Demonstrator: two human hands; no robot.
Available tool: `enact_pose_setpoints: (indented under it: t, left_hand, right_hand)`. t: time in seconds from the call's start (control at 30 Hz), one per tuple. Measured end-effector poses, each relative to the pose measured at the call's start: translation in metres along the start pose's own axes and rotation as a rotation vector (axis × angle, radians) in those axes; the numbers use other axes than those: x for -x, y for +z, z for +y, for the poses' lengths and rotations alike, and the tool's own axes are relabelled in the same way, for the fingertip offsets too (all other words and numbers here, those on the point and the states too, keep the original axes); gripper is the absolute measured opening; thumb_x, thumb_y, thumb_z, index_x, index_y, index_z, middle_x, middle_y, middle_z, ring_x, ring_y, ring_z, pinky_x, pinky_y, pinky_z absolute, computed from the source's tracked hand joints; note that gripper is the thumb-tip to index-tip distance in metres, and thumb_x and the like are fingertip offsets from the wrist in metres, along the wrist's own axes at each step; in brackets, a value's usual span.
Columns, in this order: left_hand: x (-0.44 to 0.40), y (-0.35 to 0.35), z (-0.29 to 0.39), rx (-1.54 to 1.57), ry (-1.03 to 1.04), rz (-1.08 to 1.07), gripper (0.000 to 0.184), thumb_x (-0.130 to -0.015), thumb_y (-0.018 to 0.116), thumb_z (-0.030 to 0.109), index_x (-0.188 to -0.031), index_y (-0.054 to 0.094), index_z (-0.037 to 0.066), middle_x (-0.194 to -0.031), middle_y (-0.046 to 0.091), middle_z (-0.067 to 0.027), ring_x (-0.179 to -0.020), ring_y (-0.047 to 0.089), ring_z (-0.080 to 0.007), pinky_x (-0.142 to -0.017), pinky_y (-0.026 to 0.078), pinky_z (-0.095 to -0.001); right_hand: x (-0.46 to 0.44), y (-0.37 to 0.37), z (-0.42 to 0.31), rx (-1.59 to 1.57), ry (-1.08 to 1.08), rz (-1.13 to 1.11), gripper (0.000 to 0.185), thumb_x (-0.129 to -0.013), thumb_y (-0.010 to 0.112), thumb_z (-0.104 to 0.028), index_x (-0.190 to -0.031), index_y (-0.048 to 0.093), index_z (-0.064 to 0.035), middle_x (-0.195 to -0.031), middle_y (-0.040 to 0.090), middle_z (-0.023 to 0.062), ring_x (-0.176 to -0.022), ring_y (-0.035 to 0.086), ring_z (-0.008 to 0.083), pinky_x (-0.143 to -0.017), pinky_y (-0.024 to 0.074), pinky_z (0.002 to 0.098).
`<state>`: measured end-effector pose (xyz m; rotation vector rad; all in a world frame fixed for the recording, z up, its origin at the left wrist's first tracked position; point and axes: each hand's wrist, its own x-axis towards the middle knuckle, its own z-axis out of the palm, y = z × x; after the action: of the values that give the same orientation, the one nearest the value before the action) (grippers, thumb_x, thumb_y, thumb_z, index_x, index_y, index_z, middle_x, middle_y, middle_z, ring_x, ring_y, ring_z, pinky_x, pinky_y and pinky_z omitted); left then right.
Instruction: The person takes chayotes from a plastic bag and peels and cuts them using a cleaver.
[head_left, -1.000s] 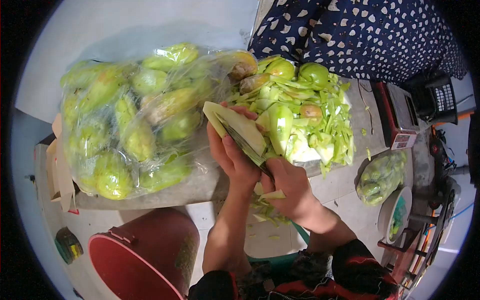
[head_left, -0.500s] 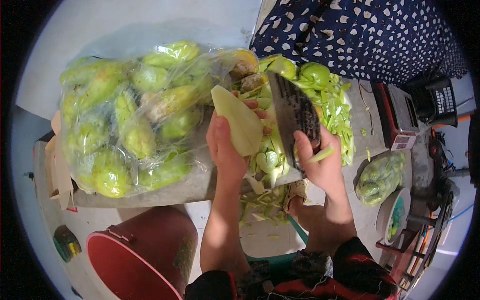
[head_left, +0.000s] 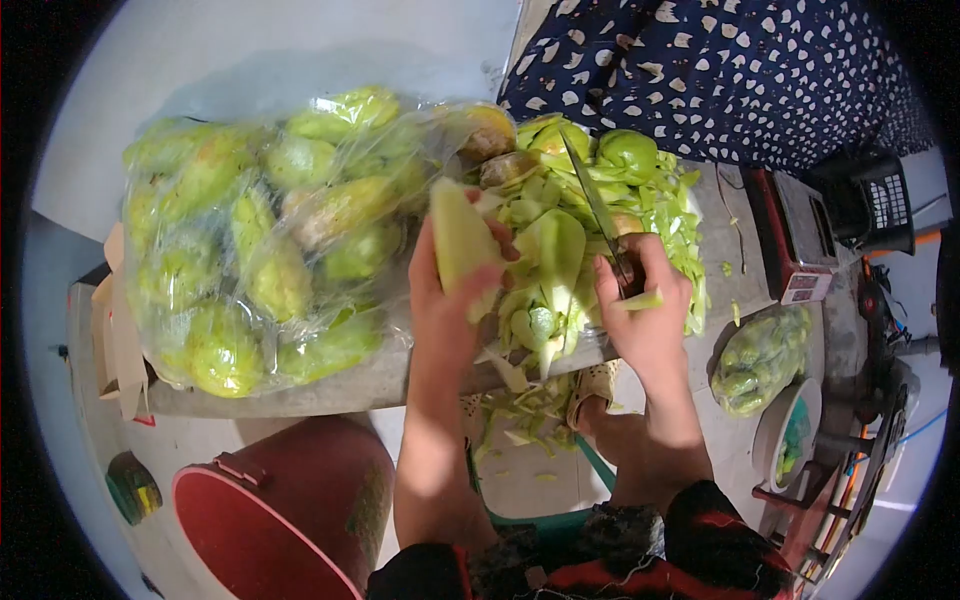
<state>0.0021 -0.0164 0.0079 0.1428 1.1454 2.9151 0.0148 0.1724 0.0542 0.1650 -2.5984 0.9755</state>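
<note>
My left hand [head_left: 450, 300] is closed around a peeled pale-green fruit, which looks like a green mango [head_left: 462, 245]; both are a little blurred. In my right hand [head_left: 645, 295] is a broad dark-bladed knife [head_left: 592, 190], its edge turned so the blade looks narrow and points up and away. A pale strip of peel [head_left: 640, 300] lies against the fingers of that hand. Between and beyond the hands is a heap of green peelings [head_left: 555, 260] on the table. A whole green mango [head_left: 628, 153] rests at the far side of the heap.
A large clear plastic bag [head_left: 270, 240] of mangoes covers the table's left. A red bucket [head_left: 290, 500] lies tilted below it. To the right are a red scale [head_left: 795, 235] and a smaller filled bag [head_left: 762, 360]. Patterned dark cloth [head_left: 700, 80] hangs at the back.
The knife has swung away from the peeled mango and turned from broadside to nearly edge-on. My left hand has tilted the mango, and a large piece of peel now shows on the heap.
</note>
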Motion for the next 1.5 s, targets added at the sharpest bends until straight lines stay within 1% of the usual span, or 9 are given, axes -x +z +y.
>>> enact_pose_setpoints:
  t: [0.17, 0.53, 0.67, 0.73, 1.03, 1.17, 1.23, 1.37, 1.5]
  left_hand:
    - [0.005, 0.021, 0.008, -1.086, 0.289, -0.288, 0.075, -0.063, 0.061, 0.006, -0.137, 0.049, 0.010, -0.108, 0.062, -0.0180, -0.100, 0.060, -0.0364, -0.089, 0.048, -0.0409]
    - [0.006, 0.038, 0.010, -1.352, 0.140, -0.312, 0.086, -0.063, 0.065, 0.006, -0.144, 0.040, 0.022, -0.092, 0.060, -0.0167, -0.088, 0.059, -0.0400, -0.078, 0.049, -0.0464]
    - [0.002, 0.023, 0.016, -1.433, 0.081, -0.151, 0.088, -0.064, 0.061, -0.002, -0.146, 0.037, 0.016, -0.110, 0.065, -0.0229, -0.097, 0.062, -0.0435, -0.087, 0.050, -0.0462]
    - [0.001, 0.015, 0.017, -1.361, 0.099, 0.128, 0.088, -0.066, 0.059, -0.003, -0.148, 0.033, 0.015, -0.104, 0.066, -0.0231, -0.092, 0.064, -0.0421, -0.082, 0.051, -0.0449]
    - [0.004, 0.012, 0.018, -1.198, 0.099, 0.059, 0.081, -0.068, 0.057, 0.000, -0.146, 0.036, 0.011, -0.082, 0.062, -0.0083, -0.071, 0.059, -0.0189, -0.073, 0.050, -0.0305]
    - [0.004, 0.008, 0.019, -1.142, 0.008, 0.037, 0.074, -0.072, 0.059, 0.005, -0.144, 0.040, 0.010, -0.083, 0.064, -0.0083, -0.072, 0.061, -0.0197, -0.071, 0.051, -0.0305]
    - [0.006, 0.001, 0.019, -0.453, -0.197, 0.140, 0.066, -0.079, 0.063, 0.025, -0.140, 0.044, 0.009, -0.088, 0.065, -0.0107, -0.075, 0.063, -0.0240, -0.067, 0.053, -0.0349]
    - [0.019, 0.003, 0.052, 0.026, -0.245, 0.276, 0.068, -0.085, 0.054, 0.052, -0.135, 0.043, 0.006, -0.101, 0.063, -0.0194, -0.084, 0.065, -0.0331, -0.061, 0.055, -0.0415]
    - [0.065, -0.032, 0.099, 0.150, -0.068, 0.266, 0.061, -0.090, 0.054, 0.042, -0.138, 0.039, 0.007, -0.115, 0.058, -0.0275, -0.094, 0.061, -0.0386, -0.061, 0.057, -0.0398]
  right_hand:
    - [-0.004, -0.007, 0.009, 0.050, -0.010, 0.062, 0.030, -0.075, 0.069, 0.000, -0.102, 0.058, -0.0004, -0.079, 0.062, 0.0188, -0.070, 0.063, 0.0354, -0.063, 0.0501, 0.0382]
    - [-0.005, -0.032, 0.018, 0.264, -0.318, -0.081, 0.040, -0.063, 0.070, 0.002, -0.101, 0.063, -0.0066, -0.075, 0.062, 0.0031, -0.070, 0.059, 0.0235, -0.060, 0.0479, 0.0358]
    - [-0.007, -0.035, 0.021, 0.288, -0.445, -0.102, 0.033, -0.063, 0.070, -0.001, -0.095, 0.066, -0.0077, -0.070, 0.061, -0.0002, -0.067, 0.059, 0.0190, -0.056, 0.0475, 0.0322]
    - [-0.007, -0.035, 0.023, 0.240, -0.414, -0.114, 0.032, -0.064, 0.070, -0.001, -0.095, 0.065, -0.0079, -0.069, 0.061, 0.0008, -0.067, 0.059, 0.0199, -0.056, 0.0480, 0.0328]
    - [-0.009, -0.029, 0.021, 0.239, -0.273, -0.029, 0.031, -0.065, 0.071, 0.001, -0.094, 0.064, -0.0078, -0.070, 0.061, 0.0031, -0.068, 0.060, 0.0227, -0.058, 0.0492, 0.0346]
    - [-0.011, -0.029, 0.019, 0.200, -0.279, -0.016, 0.032, -0.065, 0.071, 0.001, -0.095, 0.064, -0.0073, -0.072, 0.062, 0.0046, -0.068, 0.060, 0.0241, -0.059, 0.0492, 0.0362]
    - [-0.013, -0.030, 0.022, 0.153, -0.245, -0.014, 0.035, -0.064, 0.071, 0.002, -0.097, 0.065, -0.0061, -0.073, 0.062, 0.0074, -0.067, 0.061, 0.0249, -0.061, 0.0496, 0.0353]
    - [-0.017, -0.036, 0.025, -0.002, -0.103, 0.118, 0.032, -0.067, 0.073, 0.003, -0.098, 0.066, -0.0028, -0.077, 0.065, 0.0099, -0.067, 0.064, 0.0203, -0.064, 0.0498, 0.0292]
    - [-0.021, -0.059, 0.039, -0.047, 0.054, 0.225, 0.026, -0.074, 0.077, -0.004, -0.097, 0.066, -0.0022, -0.074, 0.069, 0.0080, -0.067, 0.063, 0.0085, -0.063, 0.0488, 0.0248]
